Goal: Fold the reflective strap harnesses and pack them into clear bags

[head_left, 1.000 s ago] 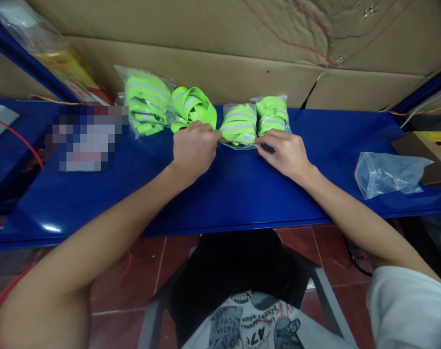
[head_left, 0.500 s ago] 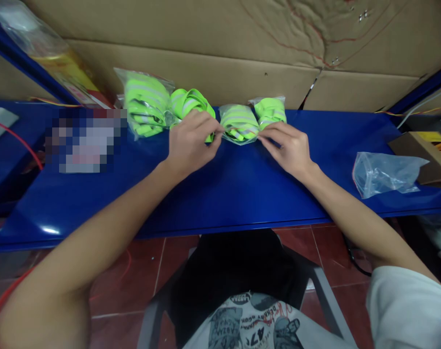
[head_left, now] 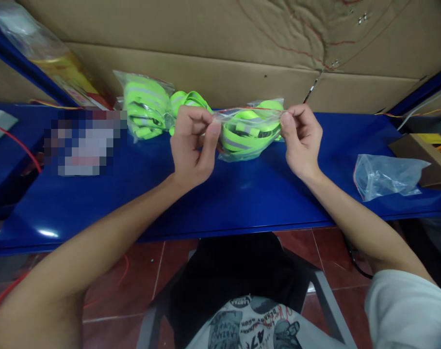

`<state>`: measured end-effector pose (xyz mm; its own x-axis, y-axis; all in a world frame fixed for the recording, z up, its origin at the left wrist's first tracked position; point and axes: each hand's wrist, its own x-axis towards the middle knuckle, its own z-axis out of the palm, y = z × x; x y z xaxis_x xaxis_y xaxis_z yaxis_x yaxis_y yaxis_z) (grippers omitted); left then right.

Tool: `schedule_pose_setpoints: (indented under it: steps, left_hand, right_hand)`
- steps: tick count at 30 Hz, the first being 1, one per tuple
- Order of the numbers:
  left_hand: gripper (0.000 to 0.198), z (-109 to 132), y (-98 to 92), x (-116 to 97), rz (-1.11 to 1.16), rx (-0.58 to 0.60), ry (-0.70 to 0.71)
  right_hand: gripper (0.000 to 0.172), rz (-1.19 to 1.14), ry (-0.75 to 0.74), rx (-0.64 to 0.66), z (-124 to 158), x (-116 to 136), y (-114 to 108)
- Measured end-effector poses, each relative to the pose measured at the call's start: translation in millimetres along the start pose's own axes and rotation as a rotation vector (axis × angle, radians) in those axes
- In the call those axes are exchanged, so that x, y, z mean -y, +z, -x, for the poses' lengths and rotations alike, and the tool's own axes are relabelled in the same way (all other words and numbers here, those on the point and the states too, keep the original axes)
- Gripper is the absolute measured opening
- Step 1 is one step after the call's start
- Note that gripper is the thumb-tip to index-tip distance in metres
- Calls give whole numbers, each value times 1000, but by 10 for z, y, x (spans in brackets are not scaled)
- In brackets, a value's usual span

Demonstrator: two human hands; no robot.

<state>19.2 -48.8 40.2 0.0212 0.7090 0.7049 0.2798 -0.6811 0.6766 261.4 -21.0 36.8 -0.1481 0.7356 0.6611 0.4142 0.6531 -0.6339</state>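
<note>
Between my hands hangs a clear zip bag [head_left: 250, 138] with a folded neon-green strap and grey reflective stripes inside. My left hand [head_left: 194, 145] pinches the left end of its red-lined top edge between thumb and fingers. At the opposite end of that edge, my right hand [head_left: 303, 138] has the same kind of pinch. Behind the held bag, another bagged green strap [head_left: 273, 104] is partly hidden. Just beyond my left hand lies a loose-looking green strap roll [head_left: 189, 99], partly covered by the hand. Further left stands a fuller bag of green straps [head_left: 147, 106].
The blue table [head_left: 242, 203] runs across in front of a cardboard wall [head_left: 191, 68]. A flat clear zip bag [head_left: 389, 174] lies at right beside an open carton [head_left: 434, 160]. A plastic-wrapped yellow package [head_left: 65, 72] leans at the back left.
The held bag has been tipped so its red-lined edge is now at the top, and it has come a little nearer. Both hands turned with it, thumbs now facing me.
</note>
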Motion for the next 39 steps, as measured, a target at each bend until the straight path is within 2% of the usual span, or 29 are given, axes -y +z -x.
schedule_pose_setpoints:
  steps: [2, 4, 7, 9, 13, 17, 21, 25, 30, 34, 39]
  left_hand:
    - [31, -41, 40, -30, 170, -96, 64]
    - [34, -81, 73, -11, 302, -128, 69]
    - [46, -98, 86, 96, 404, -65, -28]
    - [53, -75, 73, 155, 395, -1, -86]
    - [62, 14, 74, 109, 340, 139, -117]
    - [48, 83, 156, 14, 487, 124, -335]
    - [42, 70, 201, 86, 586, 41, -541]
    - [42, 9, 182, 140, 554, -5, -560]
    - [29, -26, 185, 104, 565, -49, -588]
    - [21, -25, 197, 132, 551, -88, -603]
    - [18, -13, 186, 177, 505, -69, -585]
  right_hand:
    - [57, -208, 97, -75, -8, 47, 17]
    - [55, -347, 189, -108, -12, 96, 26]
    - [54, -390, 278, -87, -16, 151, 20]
    - [54, -382, 316, -87, -13, 190, 9]
    - [53, -363, 350, -70, 22, 323, -4]
    - [52, -349, 353, -39, 60, 416, 10]
    - [51, -367, 369, -18, 61, 392, 41]
    - [49, -363, 342, -23, 60, 364, 67]
    - [44, -344, 348, -29, 72, 300, 71]
    - [39, -438, 406, -3, 64, 229, 75]
    - [34, -528, 500, 3, 45, 220, 79]
